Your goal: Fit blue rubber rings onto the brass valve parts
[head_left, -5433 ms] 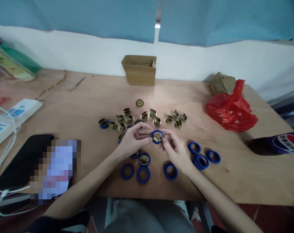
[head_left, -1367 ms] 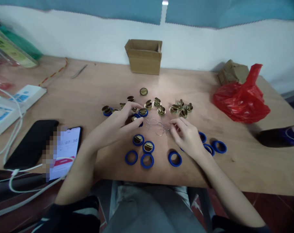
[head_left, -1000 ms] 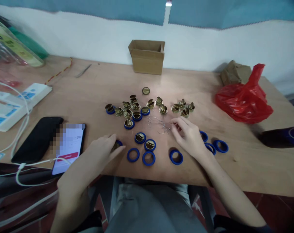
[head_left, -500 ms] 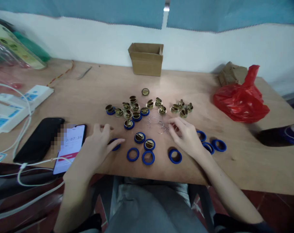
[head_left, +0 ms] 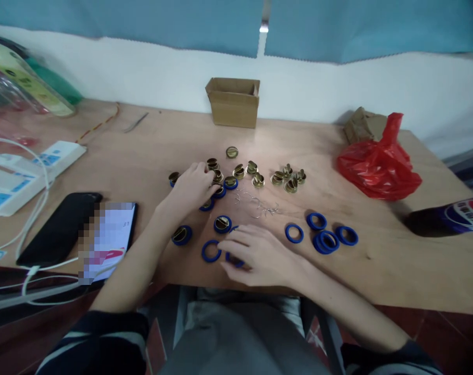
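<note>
Left hand over brass discs at table's twelve o'clock, fingers curled, grasp unclear. Right hand flat, fingers spread on blue ring at six o'clock; ring nearer right hand, round, no long axis.

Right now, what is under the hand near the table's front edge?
The right hand lies flat over blue rings; only one edge peeks out by the fingers. Another blue ring lies uncovered beside it. How many it hides cannot be seen.
</note>
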`<move>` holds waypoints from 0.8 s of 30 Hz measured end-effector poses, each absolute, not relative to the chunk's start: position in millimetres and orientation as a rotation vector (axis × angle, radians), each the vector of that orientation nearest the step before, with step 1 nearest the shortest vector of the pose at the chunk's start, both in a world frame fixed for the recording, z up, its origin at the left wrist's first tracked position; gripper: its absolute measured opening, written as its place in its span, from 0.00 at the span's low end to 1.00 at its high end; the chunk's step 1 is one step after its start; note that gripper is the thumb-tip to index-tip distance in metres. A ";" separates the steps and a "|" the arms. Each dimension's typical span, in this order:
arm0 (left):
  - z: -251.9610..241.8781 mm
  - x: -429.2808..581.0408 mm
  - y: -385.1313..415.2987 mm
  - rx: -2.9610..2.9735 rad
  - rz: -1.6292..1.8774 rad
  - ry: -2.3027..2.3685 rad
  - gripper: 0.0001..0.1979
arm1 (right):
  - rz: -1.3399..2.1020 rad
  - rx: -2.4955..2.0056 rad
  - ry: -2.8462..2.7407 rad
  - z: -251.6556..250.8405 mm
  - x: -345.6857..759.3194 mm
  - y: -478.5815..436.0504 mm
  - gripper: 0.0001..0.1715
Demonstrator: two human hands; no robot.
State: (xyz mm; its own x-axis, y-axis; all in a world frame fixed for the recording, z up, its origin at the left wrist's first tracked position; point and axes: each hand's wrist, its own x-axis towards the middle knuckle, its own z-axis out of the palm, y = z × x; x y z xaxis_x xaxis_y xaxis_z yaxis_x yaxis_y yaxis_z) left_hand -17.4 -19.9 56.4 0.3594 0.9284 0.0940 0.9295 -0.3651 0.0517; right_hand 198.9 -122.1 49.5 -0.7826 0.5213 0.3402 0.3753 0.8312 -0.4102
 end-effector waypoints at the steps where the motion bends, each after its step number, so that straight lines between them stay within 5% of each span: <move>1: 54.9 -22.1 -18.4 -2.587 -0.196 -1.766 0.12 | 0.395 -0.645 -2.632 47.1 194.5 -124.0 0.08; 12: 39.9 -66.2 -4.9 -2.816 -0.368 -1.832 0.14 | 0.008 -0.550 -2.823 23.6 183.1 -127.8 0.18; 18: 41.7 -58.0 -10.5 -2.742 -0.284 -1.833 0.10 | 0.008 -0.582 -2.787 27.6 179.8 -127.4 0.13; 24: 54.8 -52.3 -17.5 -2.617 -0.837 -1.927 0.10 | 0.036 -0.572 -2.459 36.0 183.1 -124.3 0.12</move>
